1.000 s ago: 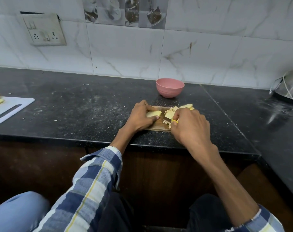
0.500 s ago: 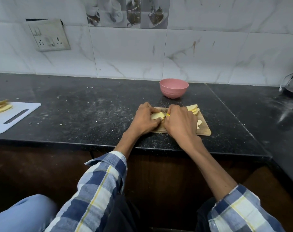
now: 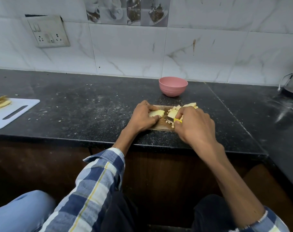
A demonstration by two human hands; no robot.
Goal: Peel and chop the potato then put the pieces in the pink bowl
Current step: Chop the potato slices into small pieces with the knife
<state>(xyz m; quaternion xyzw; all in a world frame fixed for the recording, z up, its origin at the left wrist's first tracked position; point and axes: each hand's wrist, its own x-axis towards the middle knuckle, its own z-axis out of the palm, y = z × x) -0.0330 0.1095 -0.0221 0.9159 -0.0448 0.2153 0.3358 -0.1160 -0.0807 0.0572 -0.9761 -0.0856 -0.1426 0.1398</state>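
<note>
While hands crowd the board (image 3: 160, 125), counter (image 3: 92, 114) lies open leftward.

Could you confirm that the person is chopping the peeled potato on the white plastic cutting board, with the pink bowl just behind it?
Not quite: the head view shows the peeled potato on the small wooden cutting board, with the pink bowl just behind it.

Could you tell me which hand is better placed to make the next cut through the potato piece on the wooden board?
Right. The right hand already grips the knife beside the potato piece, which the left hand steadies.
</note>
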